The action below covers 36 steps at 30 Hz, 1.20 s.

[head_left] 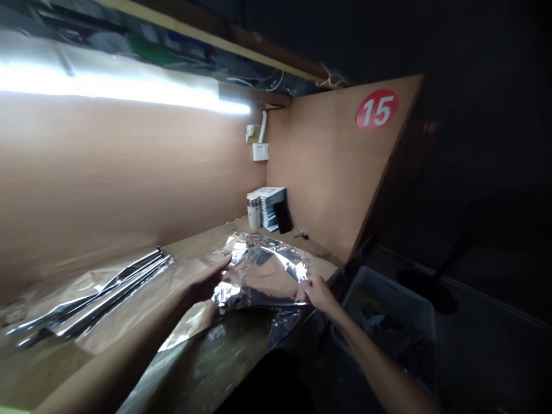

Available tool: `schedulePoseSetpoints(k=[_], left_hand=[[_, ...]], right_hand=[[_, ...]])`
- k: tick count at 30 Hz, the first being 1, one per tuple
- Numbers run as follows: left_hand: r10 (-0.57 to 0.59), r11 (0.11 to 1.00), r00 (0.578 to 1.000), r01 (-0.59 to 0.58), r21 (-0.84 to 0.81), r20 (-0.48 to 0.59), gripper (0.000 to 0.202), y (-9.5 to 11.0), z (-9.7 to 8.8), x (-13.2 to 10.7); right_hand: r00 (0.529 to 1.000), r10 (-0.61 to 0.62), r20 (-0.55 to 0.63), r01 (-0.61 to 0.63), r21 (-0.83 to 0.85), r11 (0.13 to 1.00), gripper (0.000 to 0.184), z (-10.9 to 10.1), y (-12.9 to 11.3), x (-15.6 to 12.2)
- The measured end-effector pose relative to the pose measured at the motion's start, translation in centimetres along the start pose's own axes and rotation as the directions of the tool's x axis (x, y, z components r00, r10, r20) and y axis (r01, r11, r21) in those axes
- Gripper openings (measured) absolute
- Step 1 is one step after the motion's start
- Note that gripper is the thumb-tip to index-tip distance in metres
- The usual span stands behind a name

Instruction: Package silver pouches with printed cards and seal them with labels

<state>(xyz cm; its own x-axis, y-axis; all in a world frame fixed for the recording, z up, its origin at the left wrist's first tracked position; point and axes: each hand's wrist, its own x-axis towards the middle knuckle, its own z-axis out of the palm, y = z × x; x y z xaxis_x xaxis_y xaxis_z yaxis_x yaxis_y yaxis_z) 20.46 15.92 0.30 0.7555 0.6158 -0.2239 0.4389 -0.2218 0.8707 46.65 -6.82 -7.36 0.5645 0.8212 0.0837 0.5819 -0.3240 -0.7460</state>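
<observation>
A crumpled, shiny silver sheet (pixel 271 276), like foil or metallised plastic, lies over the near right part of the workbench. At its right edge, my right hand (pixel 319 294) is closed, pinching the sheet between thumb and fingers. My left hand (pixel 211 283) rests at the sheet's left side, fingers stretched out toward the far edge; it is dark and slightly blurred. Long, narrow strips of folded silver film (pixel 116 293) lie on the bench to the left of my left arm. Part of the sheet hangs over the bench's front edge.
At the back corner stand a white bottle (pixel 254 213), a stack of booklets (pixel 271 201) and a leaning black phone (pixel 282 217). Keys (pixel 303 234) lie nearby. A side panel (pixel 328 161) bounds the right. A plastic crate (pixel 390 287) sits low at right.
</observation>
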Motion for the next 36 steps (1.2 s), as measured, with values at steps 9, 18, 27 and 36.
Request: schedulePoseSetpoints(k=[9,18,27,36], left_hand=[[0.069,0.972,0.984,-0.103,-0.21,-0.164,0.097,-3.7,2.9,-2.2],[0.163,0.986,0.924,-0.148,0.071,-0.347,0.086,-3.2,5.0,0.0],[0.352,0.871,0.876,-0.177,0.459,-0.329,0.066,-2.6,5.4,-2.5],[0.386,0.443,0.845,-0.521,0.729,0.369,0.077,-7.5,6.5,-9.1]], right_hand=[[0.988,0.151,-0.038,-0.155,-0.247,0.956,0.037,0.4,0.0,1.2],[0.979,0.198,-0.044,-0.196,-0.447,0.873,0.026,0.0,-2.4,0.5],[0.987,0.163,-0.001,-0.148,-0.427,0.892,0.024,1.7,-5.7,-2.3],[0.849,-0.103,0.519,0.144,-0.04,0.989,0.021,2.8,-9.7,-16.3]])
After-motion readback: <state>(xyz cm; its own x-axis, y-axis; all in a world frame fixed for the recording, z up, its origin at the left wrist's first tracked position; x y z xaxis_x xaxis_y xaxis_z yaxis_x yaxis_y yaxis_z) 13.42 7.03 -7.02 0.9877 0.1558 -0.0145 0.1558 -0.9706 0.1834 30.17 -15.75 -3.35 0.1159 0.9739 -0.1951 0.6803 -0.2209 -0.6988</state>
